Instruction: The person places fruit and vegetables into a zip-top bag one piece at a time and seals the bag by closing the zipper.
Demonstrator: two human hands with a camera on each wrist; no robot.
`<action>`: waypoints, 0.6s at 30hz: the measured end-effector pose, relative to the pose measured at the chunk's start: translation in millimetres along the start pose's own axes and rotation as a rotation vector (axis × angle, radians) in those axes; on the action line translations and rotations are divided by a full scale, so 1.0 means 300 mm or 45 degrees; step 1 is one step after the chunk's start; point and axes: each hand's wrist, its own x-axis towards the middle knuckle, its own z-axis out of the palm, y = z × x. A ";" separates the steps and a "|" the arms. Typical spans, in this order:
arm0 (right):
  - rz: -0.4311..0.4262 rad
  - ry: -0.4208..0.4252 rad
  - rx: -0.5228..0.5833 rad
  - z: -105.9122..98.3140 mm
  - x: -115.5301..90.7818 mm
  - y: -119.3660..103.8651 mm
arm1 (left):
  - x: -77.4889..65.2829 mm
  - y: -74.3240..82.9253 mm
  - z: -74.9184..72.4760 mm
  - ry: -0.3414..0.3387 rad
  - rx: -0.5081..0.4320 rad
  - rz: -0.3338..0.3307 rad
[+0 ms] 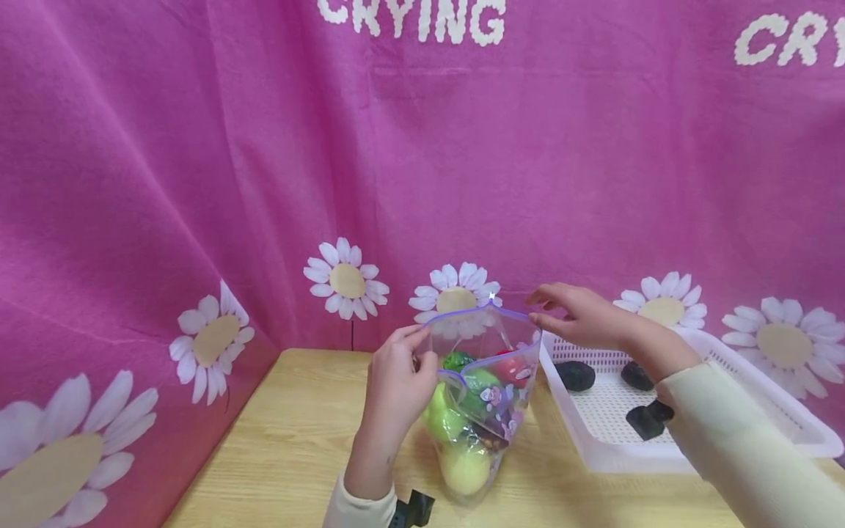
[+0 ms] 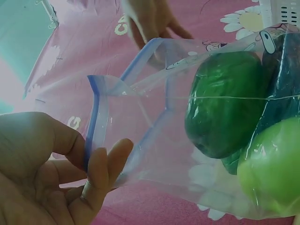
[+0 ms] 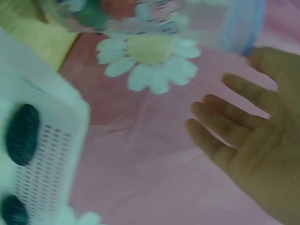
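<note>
A clear zip bag [image 1: 498, 358] with a purple-blue zip edge stands upright on the table, its mouth spread. Inside lie several produce-like items: a yellow round one [image 1: 465, 469], a light green one [image 1: 444, 418], a red one [image 1: 513, 368] and a glossy dark green one [image 2: 225, 103]. My left hand [image 1: 399, 378] pinches the near-left zip edge between thumb and fingers. At the bag's right corner is my right hand [image 1: 581, 315], its fingers spread and loosely bent; in the right wrist view one digit touches the zip edge.
A white perforated basket [image 1: 587, 447] stands right of the bag, under my right forearm. Two dark oval items [image 1: 576, 376] lie in it. The wooden table [image 1: 297, 425] meets a pink curtain [image 1: 594, 183] with daisies behind and at left.
</note>
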 end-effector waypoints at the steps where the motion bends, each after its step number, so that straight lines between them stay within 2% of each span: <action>1: 0.021 0.031 0.029 0.012 -0.002 0.020 | 0.001 -0.003 0.000 0.003 0.004 0.006; 4: 0.102 0.112 0.076 0.043 -0.012 0.077 | 0.000 -0.003 -0.004 0.003 0.004 0.009; 7: 0.137 0.123 0.049 0.074 -0.018 0.144 | 0.002 -0.001 -0.008 -0.013 0.002 -0.002; 12: 0.138 0.081 -0.017 0.133 -0.021 0.271 | 0.005 0.000 -0.019 -0.082 0.030 -0.044; 15: 0.204 0.045 -0.039 0.169 -0.029 0.334 | 0.006 -0.005 -0.021 -0.117 0.045 -0.069; 18: 0.321 -0.066 -0.048 0.197 -0.052 0.388 | 0.005 -0.008 -0.017 -0.142 0.040 -0.088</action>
